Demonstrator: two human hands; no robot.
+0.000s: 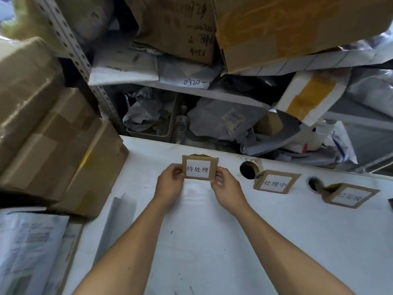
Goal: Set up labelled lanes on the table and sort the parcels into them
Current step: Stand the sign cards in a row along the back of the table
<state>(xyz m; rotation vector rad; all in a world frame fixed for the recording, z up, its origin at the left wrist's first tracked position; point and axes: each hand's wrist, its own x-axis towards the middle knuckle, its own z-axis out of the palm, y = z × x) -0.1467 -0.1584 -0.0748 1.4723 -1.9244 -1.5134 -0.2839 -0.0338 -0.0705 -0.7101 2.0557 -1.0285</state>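
Sign held upright at the counter's far edge

The sign (198, 169) is pinched at its sides by the left hand (170, 184) and right hand (226, 187), near the counter's (212, 241) back edge; released carelessly, it could topple or slip behind (two signs (276, 182) already stand rightward); boxes (53, 133) crowd the left.

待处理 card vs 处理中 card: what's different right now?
The 待处理 card is pinched at both side edges by the left hand and right hand; the 处理中 card is untouched, standing on the table. The 待处理 card faces the camera squarely; the 处理中 card looks skewed, off to the right. Both are brown cardboard with a white printed label.
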